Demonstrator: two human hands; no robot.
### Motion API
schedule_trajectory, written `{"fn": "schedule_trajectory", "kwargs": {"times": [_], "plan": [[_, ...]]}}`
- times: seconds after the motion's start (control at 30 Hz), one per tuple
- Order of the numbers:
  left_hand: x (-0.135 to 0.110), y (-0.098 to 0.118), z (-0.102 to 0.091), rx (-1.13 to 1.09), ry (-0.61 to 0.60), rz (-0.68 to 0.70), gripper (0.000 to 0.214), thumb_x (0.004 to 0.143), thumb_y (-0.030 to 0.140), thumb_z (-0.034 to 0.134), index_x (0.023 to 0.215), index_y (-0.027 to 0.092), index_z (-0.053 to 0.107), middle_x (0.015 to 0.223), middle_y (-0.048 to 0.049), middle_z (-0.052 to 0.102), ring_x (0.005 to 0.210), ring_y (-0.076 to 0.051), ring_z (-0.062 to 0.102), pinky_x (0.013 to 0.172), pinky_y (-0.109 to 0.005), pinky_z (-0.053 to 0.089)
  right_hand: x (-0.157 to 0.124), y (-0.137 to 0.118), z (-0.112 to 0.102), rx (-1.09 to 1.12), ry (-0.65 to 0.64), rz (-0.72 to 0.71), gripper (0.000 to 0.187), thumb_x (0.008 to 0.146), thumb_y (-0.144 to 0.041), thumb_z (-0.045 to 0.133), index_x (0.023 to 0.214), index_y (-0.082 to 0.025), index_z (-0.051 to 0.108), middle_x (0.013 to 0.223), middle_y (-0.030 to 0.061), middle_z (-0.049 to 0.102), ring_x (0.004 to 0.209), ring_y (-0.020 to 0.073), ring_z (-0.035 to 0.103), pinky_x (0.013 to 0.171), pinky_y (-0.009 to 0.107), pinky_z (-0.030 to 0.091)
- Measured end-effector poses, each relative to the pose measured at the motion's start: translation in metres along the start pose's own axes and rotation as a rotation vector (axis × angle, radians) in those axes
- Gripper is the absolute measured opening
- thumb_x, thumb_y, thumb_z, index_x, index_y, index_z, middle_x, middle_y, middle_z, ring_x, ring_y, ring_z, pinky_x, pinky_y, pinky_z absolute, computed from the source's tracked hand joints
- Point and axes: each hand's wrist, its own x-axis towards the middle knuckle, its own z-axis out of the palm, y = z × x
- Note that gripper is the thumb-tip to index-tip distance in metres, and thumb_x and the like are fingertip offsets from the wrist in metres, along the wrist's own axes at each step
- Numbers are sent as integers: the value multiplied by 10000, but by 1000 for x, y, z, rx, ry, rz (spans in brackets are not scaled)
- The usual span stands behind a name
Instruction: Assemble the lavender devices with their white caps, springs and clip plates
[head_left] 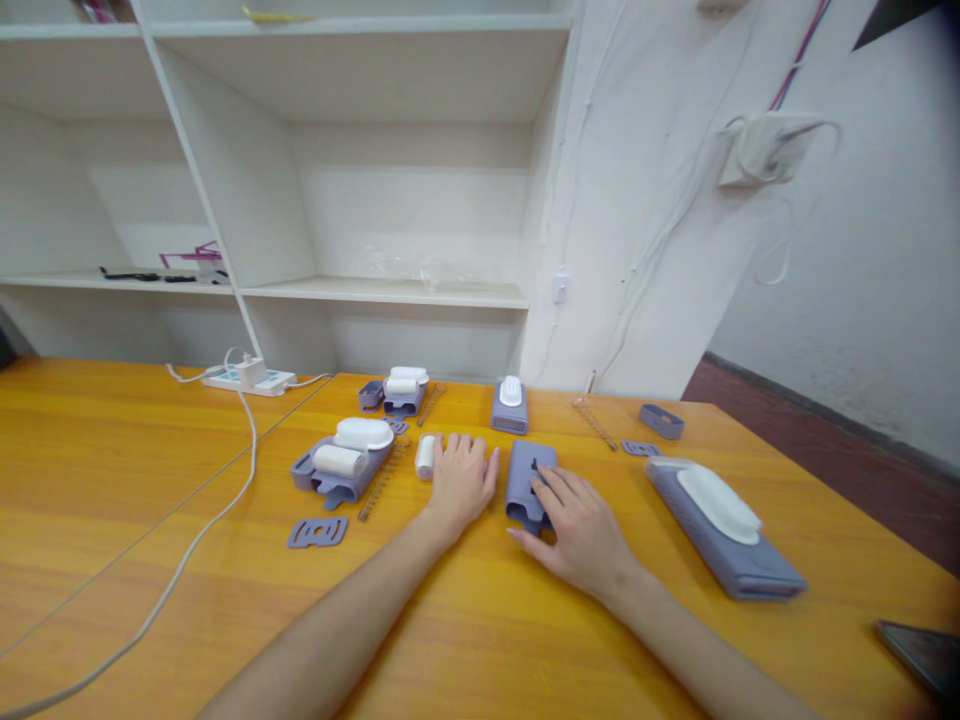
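My left hand lies palm down on the table, thumb apart and fingers stretched forward. A short white cylinder shows at its left side, its right part hidden by the fingers. My right hand rests its fingers on the right side of a purple-grey plastic case, over a dark slot. The right thumb is spread near the case's lower left corner, by a small flap. To the left stands a similar case with a white cylinder and a white oval part on it.
A coil spring and a slotted plate lie at left. Further back are another case, a spring and a purple ring. A bagged case lies right, a phone-like dark object beyond. A power strip trails cable.
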Motion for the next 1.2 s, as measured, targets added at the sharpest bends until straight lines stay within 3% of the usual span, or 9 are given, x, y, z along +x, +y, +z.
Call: {"fn": "schedule_trajectory", "kwargs": {"times": [0.23,0.37,0.5,0.6,0.8,1.07,1.2], "plan": [[-1,0,2,-15,0,9,339,891,404,322,839,168,559,859,-98,567,895,-255,464,896,-457,279,1,-3,-11,-41,-103,19,624,776,-572,483,1248,-163,493,1146,156,544,957,294,492,799,442,404],[-2,2,-2,-74,6,37,338,887,413,331,853,168,561,897,-97,567,926,-256,462,939,-490,251,1,-2,5,-83,-60,25,712,780,-609,441,1285,-106,448,1269,179,466,1153,334,393,936,474,322],[-2,5,-8,-195,-9,226,289,871,412,379,922,188,556,992,-74,561,995,-235,450,1013,-484,184,3,1,18,-129,-36,45,751,800,-621,386,1289,-54,432,1333,191,414,1250,341,299,996,481,254],[-3,6,-9,-279,-69,348,247,877,366,386,975,208,549,981,-48,574,976,-209,462,1016,-457,200,4,2,16,-148,-45,69,670,831,-572,367,1287,-87,446,1319,178,440,1209,333,351,958,473,289],[-3,5,-11,-335,-117,425,298,897,323,346,1121,247,527,970,-45,586,963,-201,475,1007,-466,202,3,1,4,-155,-40,112,531,856,-478,379,1266,-157,482,1271,141,489,1109,306,418,894,445,323],[-5,4,-16,-393,-108,383,450,806,528,451,1146,244,528,1011,-56,574,982,-222,467,1024,-492,167,-1,3,-1,-127,-26,127,476,863,-451,386,1252,-198,496,1203,134,518,1062,302,420,863,462,311],[-6,8,-17,-349,-102,372,448,788,489,481,1165,249,519,1022,-64,569,994,-234,464,1027,-503,158,-1,8,1,-75,0,114,433,868,-425,392,1210,-199,531,1127,134,539,1043,290,431,887,486,303]]}}
